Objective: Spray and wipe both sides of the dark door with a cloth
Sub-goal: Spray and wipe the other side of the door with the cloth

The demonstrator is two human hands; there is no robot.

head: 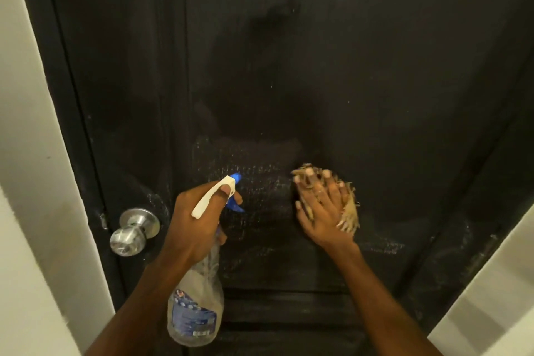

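The clear spray bottle point(196, 306) hangs from the left hand point(196, 220), whose fingers curl round its neck and blue trigger. The right hand point(320, 211), fingers straight, presses a frayed tan cloth point(351, 211) flat against the dark door point(346, 66), which is streaked wet mid-panel. A silver knob point(134, 231) sits near the door's left edge, and pale walls point(26, 153) flank both sides.

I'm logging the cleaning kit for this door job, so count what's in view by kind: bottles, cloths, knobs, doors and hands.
1 spray bottle
1 cloth
1 door knob
1 dark door
2 hands: left hand gripping the bottle, right hand pressing the cloth flat to the door
Total: 6
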